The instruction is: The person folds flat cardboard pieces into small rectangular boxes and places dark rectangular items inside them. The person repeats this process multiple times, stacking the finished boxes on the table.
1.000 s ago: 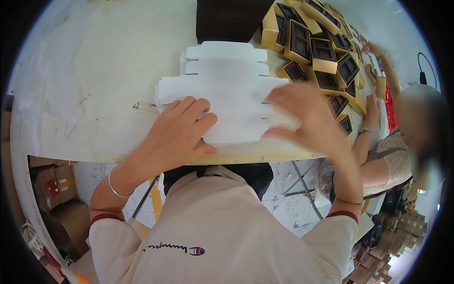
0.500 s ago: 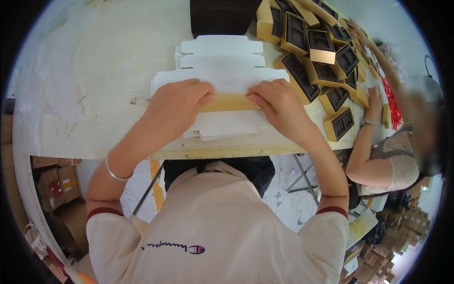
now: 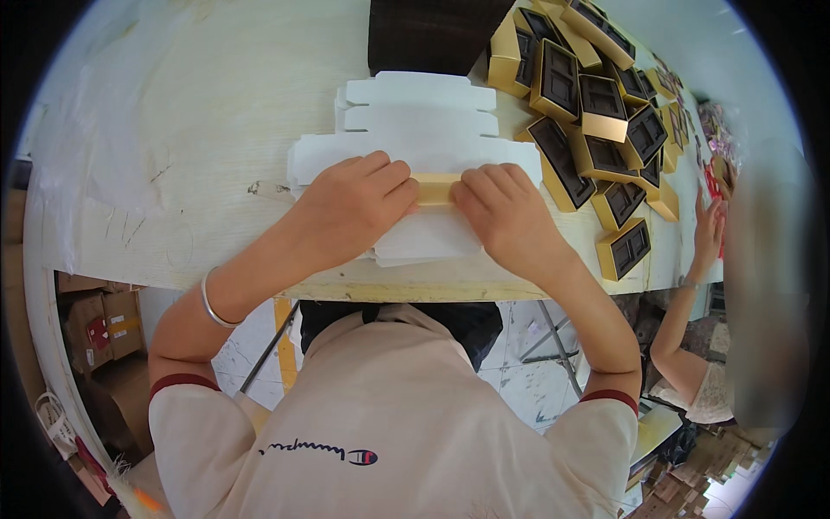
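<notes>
A flat cardboard box blank [image 3: 424, 117], white on its inner face, lies spread out before me. Across its near part runs a gold flap [image 3: 435, 190], folded up so that its outer face shows between my hands. My left hand [image 3: 367, 201] pinches this folded strip from the left, with curled fingers on top. From the right, my right hand [image 3: 501, 203] grips the same strip in a like way. More white panel emerges on the near side, below the fold. My thumbs are mostly hidden.
Finished gold boxes with dark inserts [image 3: 596, 108] are heaped at the right. A dark brown block-like box [image 3: 432, 35] stands behind the blank. Clear plastic film [image 3: 104, 130] covers the table's left. Beyond the heap, a co-worker's hand [image 3: 709, 229] reaches near red material.
My hands have slid closer together along the folded strip, leaving less gold visible between them. The co-worker's arm has shifted toward the right. The view has moved slightly.
</notes>
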The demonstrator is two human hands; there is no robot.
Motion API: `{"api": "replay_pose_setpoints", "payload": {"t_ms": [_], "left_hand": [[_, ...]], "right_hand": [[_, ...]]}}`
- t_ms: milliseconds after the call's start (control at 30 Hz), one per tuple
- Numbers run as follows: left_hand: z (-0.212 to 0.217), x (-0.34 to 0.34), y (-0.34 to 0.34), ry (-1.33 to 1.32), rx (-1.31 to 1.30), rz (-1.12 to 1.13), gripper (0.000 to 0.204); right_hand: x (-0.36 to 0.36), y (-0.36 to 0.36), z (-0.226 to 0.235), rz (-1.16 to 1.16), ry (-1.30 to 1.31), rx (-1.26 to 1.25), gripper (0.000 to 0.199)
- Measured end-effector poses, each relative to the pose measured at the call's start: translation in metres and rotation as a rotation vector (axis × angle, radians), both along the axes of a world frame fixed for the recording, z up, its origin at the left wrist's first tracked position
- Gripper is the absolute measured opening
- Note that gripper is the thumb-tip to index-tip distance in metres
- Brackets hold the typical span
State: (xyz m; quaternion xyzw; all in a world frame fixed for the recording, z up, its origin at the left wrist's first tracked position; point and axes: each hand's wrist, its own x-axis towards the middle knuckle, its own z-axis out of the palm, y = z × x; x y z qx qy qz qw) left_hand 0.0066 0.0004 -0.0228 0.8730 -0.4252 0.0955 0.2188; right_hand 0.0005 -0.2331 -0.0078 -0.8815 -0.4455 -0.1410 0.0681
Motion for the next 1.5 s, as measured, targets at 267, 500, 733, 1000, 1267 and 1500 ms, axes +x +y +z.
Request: {"api": "replay_pose_setpoints", "payload": {"t_ms": [267, 500, 733, 1000, 1267, 1500], "left_hand": [[-0.001, 0.035, -0.006, 0.011, 0.131, 0.143, 0.008], [0.047, -0.027, -0.001, 0.286, -0.381, 0.292, 0.048], [0.027, -0.046, -0.003, 1.150, -0.906, 0.179, 0.058], [0.059, -0.004, 0.027, 1.217, -0.277, 0.087, 0.030], [0.048, 0.032, -0.017, 0.518, 0.285, 0.112, 0.027], [0.047, -0.037, -0.008, 0.057, 0.005, 0.024, 0.037]], "right_hand": [[0.038, 0.016, 0.001, -0.098, 0.241, 0.102, 0.013], [0.009, 0.018, 0.041, -0.242, 0.142, 0.364, 0.008], [-0.054, 0.046, 0.034, -0.069, 0.304, 0.406, 0.039], [-0.070, -0.027, 0.030, 0.026, -0.248, 0.045, 0.040], [-0.050, -0.009, 0.023, 0.022, 0.180, 0.162, 0.008], [-0.012, 0.015, 0.017, -0.334, 0.828, 0.288, 0.023]]}}
